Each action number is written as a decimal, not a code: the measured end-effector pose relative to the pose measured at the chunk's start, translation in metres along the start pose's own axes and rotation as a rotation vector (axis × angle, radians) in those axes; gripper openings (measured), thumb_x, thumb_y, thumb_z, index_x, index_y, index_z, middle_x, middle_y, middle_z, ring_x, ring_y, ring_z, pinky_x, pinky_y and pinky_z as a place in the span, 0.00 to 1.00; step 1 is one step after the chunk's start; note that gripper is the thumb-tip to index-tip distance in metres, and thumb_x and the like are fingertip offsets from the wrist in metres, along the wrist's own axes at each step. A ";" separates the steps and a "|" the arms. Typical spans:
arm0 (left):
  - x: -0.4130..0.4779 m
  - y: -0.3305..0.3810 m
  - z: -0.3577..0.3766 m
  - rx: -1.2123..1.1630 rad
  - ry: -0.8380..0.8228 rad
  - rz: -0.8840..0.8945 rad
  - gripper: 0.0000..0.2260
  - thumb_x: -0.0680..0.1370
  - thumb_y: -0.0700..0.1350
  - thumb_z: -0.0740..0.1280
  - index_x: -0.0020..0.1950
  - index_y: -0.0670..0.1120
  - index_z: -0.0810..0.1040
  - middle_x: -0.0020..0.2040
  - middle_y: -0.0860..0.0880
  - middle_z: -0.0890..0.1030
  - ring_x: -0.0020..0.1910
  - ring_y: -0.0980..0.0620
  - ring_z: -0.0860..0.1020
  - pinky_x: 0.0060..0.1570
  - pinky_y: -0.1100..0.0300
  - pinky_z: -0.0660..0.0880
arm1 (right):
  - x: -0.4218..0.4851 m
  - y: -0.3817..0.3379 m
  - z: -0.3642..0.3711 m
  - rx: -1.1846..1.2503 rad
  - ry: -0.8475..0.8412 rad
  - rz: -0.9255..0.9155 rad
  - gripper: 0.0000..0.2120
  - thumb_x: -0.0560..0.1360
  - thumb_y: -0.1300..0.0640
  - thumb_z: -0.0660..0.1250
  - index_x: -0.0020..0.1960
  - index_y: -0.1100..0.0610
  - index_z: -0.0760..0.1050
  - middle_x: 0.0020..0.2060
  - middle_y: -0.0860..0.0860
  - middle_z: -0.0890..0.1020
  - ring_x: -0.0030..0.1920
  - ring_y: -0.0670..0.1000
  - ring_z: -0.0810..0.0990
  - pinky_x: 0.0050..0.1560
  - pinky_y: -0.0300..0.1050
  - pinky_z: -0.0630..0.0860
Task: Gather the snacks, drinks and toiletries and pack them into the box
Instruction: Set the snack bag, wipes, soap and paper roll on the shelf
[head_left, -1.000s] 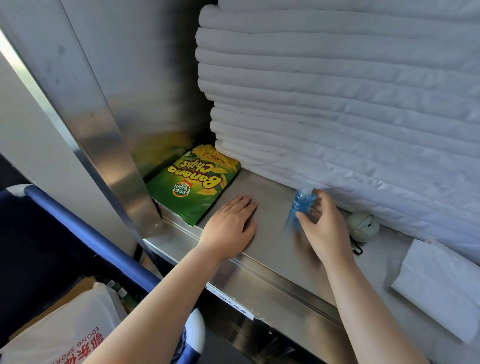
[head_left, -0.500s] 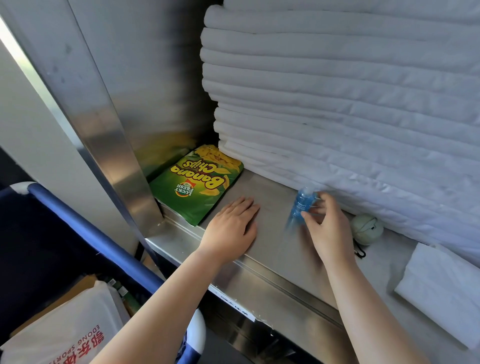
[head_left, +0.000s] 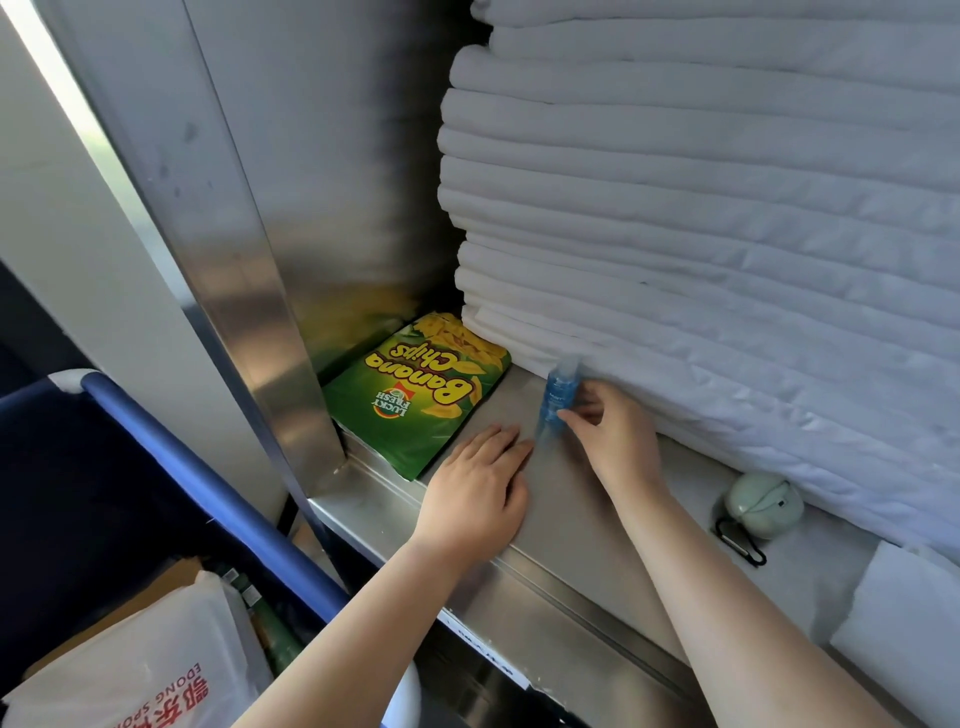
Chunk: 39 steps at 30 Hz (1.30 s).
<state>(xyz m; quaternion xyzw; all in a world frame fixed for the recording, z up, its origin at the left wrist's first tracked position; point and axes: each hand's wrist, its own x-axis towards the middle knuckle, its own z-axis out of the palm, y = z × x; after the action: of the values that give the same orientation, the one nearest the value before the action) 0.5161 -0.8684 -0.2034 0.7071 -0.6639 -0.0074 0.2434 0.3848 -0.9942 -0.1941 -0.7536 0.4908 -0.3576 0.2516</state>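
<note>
A small blue bottle (head_left: 560, 396) stands on the steel shelf (head_left: 571, 525), close to the stack of white linen. My right hand (head_left: 613, 441) pinches it from the right with thumb and fingers. My left hand (head_left: 475, 493) rests flat on the shelf, fingers straight, just below a green bag of banana chips (head_left: 415, 400) that lies in the shelf's left corner. Down at the lower left a cardboard box (head_left: 171, 574) shows partly under a white plastic bag (head_left: 135, 670), with green bottles (head_left: 270, 623) beside it.
Folded white linen (head_left: 701, 208) fills the back and right of the shelf. A pale green round case with a black clip (head_left: 761, 504) lies at the right, next to a folded white cloth (head_left: 904, 618). A steel upright (head_left: 249, 291) and a blue rail (head_left: 208, 499) border the left.
My right hand has slid the blue bottle a little to the left, nearer my left hand. The left hand stays flat on the shelf.
</note>
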 end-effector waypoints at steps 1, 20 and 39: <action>0.000 0.000 0.000 -0.003 -0.001 -0.002 0.19 0.78 0.47 0.57 0.69 0.51 0.71 0.71 0.53 0.68 0.72 0.54 0.63 0.70 0.64 0.50 | 0.005 -0.001 0.003 0.001 0.000 -0.001 0.13 0.70 0.57 0.73 0.54 0.55 0.79 0.43 0.46 0.83 0.39 0.40 0.78 0.41 0.32 0.70; -0.001 0.003 -0.003 -0.057 -0.004 -0.036 0.19 0.74 0.46 0.59 0.64 0.49 0.76 0.66 0.50 0.75 0.68 0.50 0.69 0.69 0.59 0.57 | 0.035 -0.022 0.040 0.040 -0.022 -0.058 0.12 0.69 0.57 0.73 0.53 0.55 0.82 0.45 0.48 0.85 0.44 0.44 0.82 0.50 0.41 0.78; -0.002 0.003 0.000 0.013 -0.014 -0.001 0.20 0.78 0.49 0.56 0.68 0.49 0.73 0.70 0.51 0.71 0.71 0.52 0.65 0.69 0.64 0.52 | -0.084 -0.001 -0.065 -0.446 0.241 -0.037 0.19 0.69 0.61 0.72 0.59 0.60 0.77 0.60 0.58 0.76 0.62 0.60 0.72 0.63 0.50 0.68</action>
<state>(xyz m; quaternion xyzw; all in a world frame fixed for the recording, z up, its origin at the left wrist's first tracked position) 0.5132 -0.8666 -0.2026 0.7088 -0.6654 -0.0083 0.2342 0.3124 -0.9179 -0.1776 -0.7511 0.5703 -0.3325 0.0122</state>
